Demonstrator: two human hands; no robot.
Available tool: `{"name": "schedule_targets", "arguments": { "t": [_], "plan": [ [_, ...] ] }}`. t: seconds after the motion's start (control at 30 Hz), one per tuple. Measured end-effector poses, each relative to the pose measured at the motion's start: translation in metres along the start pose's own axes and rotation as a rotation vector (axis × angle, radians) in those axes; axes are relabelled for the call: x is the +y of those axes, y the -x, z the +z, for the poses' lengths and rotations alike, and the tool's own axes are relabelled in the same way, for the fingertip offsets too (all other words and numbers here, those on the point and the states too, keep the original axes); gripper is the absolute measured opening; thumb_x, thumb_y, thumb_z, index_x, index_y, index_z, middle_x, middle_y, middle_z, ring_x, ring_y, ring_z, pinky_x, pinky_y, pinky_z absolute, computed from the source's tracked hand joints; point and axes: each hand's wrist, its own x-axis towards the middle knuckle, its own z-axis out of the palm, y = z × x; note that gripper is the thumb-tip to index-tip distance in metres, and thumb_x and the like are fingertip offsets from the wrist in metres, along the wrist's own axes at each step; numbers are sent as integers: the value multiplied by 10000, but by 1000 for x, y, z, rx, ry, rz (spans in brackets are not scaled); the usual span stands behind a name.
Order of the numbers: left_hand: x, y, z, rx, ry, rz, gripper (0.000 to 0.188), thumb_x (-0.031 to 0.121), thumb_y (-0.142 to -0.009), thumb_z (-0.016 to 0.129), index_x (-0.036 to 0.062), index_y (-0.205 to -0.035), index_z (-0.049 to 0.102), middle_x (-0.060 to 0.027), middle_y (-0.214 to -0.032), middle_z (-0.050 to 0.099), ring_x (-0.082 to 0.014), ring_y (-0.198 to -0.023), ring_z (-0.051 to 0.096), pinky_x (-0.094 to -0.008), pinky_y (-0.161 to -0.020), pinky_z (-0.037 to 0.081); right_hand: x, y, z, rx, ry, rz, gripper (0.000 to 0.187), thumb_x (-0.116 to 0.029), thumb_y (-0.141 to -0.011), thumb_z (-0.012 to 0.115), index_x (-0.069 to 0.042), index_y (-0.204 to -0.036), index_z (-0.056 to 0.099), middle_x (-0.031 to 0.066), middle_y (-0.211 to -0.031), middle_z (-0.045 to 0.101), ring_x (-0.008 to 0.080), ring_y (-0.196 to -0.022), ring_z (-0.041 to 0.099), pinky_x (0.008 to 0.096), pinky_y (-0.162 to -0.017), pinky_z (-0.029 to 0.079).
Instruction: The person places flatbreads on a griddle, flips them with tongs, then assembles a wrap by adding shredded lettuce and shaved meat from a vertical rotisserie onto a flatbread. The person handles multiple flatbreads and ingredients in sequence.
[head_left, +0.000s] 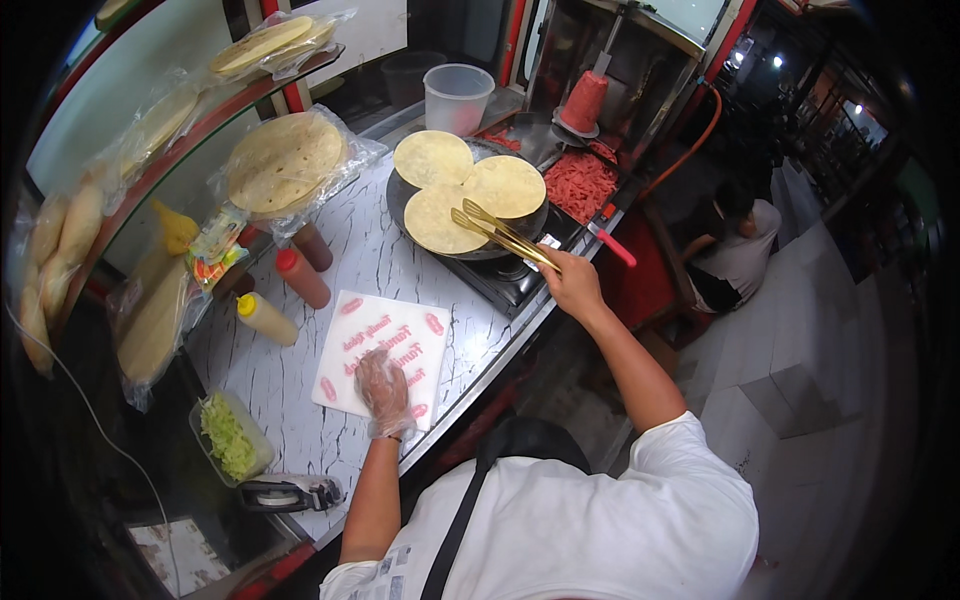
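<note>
My right hand (pixel 573 287) is closed round a pair of gold-coloured tongs (pixel 500 232). Their tips reach the nearest of three round flatbreads (pixel 436 222), which lie close together on a dark round griddle (pixel 402 203). Whether the tips pinch the bread cannot be made out. In a clear plastic glove, my left hand (pixel 383 388) rests on a stack of white wrapping paper (pixel 425 350) with red print. Its fingers lie over the sheet, holding nothing that shows. A red sauce bottle (pixel 302 279) and a yellow-capped bottle (pixel 267 319) stand left of the paper.
Shredded red meat (pixel 580 187) fills a tray below a meat cone on a spit (pixel 585 103). A pink-handled tool (pixel 612 244) juts over the counter edge. Bagged flatbreads (pixel 285 165), a lettuce tub (pixel 232 440) and a tape dispenser (pixel 290 493) are at left. A person (pixel 738 245) sits at right.
</note>
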Motion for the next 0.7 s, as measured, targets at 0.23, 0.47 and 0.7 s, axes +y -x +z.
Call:
{"name": "schedule_targets", "arguments": {
  "t": [0.23,0.47,0.7],
  "plan": [
    [-3,0,1,1,106,-25,302,92,-849,621,7,-1136,659,-198,-1166,633,-390,-1111,580,-489,-995,443,-8,6,-11,-41,29,36,363,-222,-941,640,-82,-1275,666,191,-957,703,387,-856,679,469,-738,520],
    [-2,5,-2,177,363,-201,216,-5,-877,593,4,-1088,638,-169,-1092,651,-305,-1006,644,-380,-890,509,-71,65,52,-151,-385,-162,495,-176,-919,694,-71,-1388,573,147,-865,626,346,-749,644,431,-672,513],
    [-8,5,-3,256,329,-114,138,4,-910,580,2,-1045,610,-163,-1008,667,-328,-896,656,-401,-818,522,-74,82,137,-357,-125,-372,520,-242,-910,691,-82,-1388,563,124,-985,610,318,-959,561,451,-838,433]
  ]
}}
